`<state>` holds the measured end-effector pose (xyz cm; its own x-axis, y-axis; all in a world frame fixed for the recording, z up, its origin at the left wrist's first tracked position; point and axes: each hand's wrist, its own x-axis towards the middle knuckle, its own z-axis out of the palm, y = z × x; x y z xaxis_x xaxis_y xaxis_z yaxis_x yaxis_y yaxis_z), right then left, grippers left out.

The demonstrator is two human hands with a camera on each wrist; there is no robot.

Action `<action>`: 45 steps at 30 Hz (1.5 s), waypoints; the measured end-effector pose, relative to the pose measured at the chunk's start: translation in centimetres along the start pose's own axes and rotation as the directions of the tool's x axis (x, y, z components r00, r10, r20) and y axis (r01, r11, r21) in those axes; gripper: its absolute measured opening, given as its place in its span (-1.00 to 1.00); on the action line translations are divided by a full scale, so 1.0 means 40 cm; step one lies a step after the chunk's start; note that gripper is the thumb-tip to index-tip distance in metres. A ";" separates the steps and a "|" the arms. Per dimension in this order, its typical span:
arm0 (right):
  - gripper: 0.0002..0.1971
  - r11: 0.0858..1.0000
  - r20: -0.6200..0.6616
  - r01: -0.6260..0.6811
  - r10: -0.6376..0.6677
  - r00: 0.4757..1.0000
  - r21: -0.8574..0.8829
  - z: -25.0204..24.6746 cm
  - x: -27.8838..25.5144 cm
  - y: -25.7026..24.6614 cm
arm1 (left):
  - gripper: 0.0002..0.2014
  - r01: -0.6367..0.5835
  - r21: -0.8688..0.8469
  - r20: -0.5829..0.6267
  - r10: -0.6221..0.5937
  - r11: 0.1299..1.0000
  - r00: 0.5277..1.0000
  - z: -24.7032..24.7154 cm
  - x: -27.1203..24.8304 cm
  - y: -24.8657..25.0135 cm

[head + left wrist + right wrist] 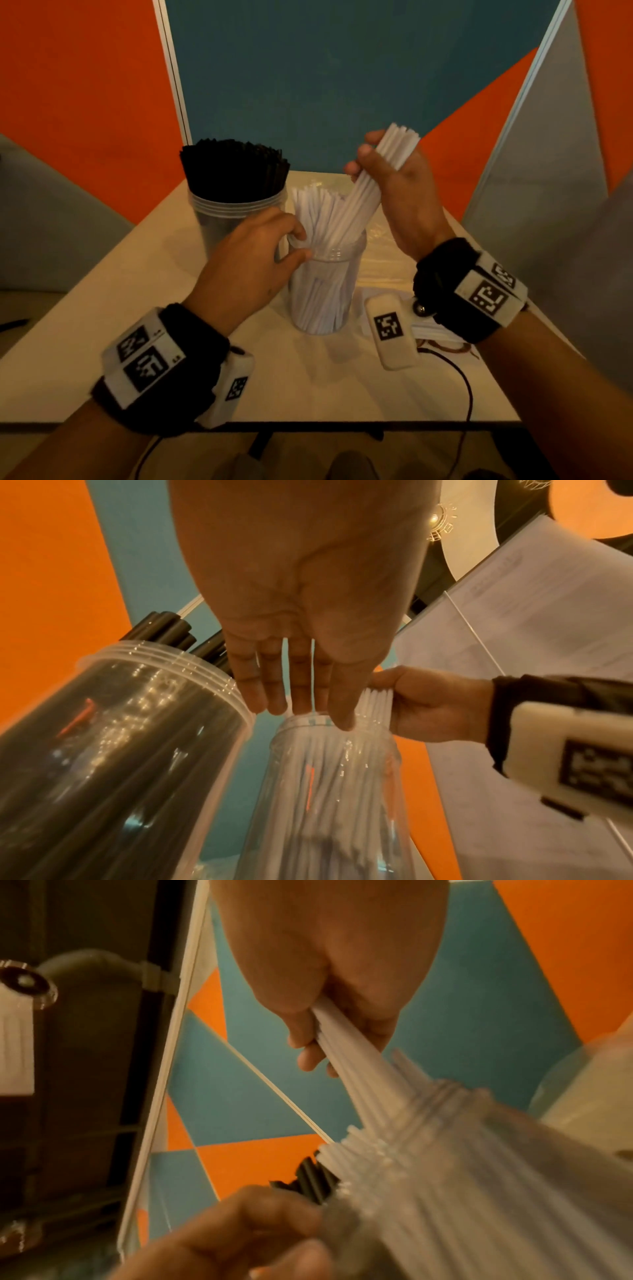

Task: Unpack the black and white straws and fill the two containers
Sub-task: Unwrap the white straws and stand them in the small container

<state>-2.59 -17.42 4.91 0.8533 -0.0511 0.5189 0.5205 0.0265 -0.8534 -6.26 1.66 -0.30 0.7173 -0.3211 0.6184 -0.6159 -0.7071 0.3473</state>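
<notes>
A: What is the right hand point(394, 178) doing?

B: It is gripping a bundle of white straws point(373, 178), fingers and thumb curling round the middle of it. The bundle is slanting, with its upper ends sticking out above the fingers and its lower ends going down into the near clear container point(325, 287).

A: And the left hand point(253, 253)?

B: It is sitting at that container's rim, on the side facing the far container. In the left wrist view its fingers point(274, 685) are lying straight and close together, tips touching the rim and the white straws already standing inside. From the head view I cannot tell whether the thumb is closing round the rim.

A: Where are the black straws point(233, 168)?

B: They are standing upright in the far clear container point(219, 219), just behind and to the left of the near container, apart from both hands.

A: Anything else beside the near container?

B: Crumpled clear wrapping point(380, 267) is lying on the table point(308, 383) to its right.
</notes>
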 end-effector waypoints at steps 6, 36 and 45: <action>-0.32 0.966 0.004 -0.065 0.068 0.998 -0.252 -0.017 -0.022 0.053 | -0.82 0.029 0.008 0.025 -0.030 1.000 0.999 -0.004 0.005 -0.003; -0.41 0.881 0.248 -0.057 0.193 0.949 -0.470 -0.045 -0.058 0.040 | -0.37 0.167 0.106 0.104 -0.178 0.980 0.979 0.027 0.085 0.024; -0.73 0.816 0.295 -0.040 0.253 0.921 -0.577 -0.190 -0.193 -0.054 | -0.85 -0.290 0.123 0.187 0.264 0.949 0.946 0.052 -0.039 0.176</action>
<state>-10.54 -24.67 2.38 0.9269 0.2539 0.2763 0.3735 -0.5526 -0.7451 -11.04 -4.11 -0.28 0.5766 -0.6085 0.5452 -0.7523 -0.6558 0.0637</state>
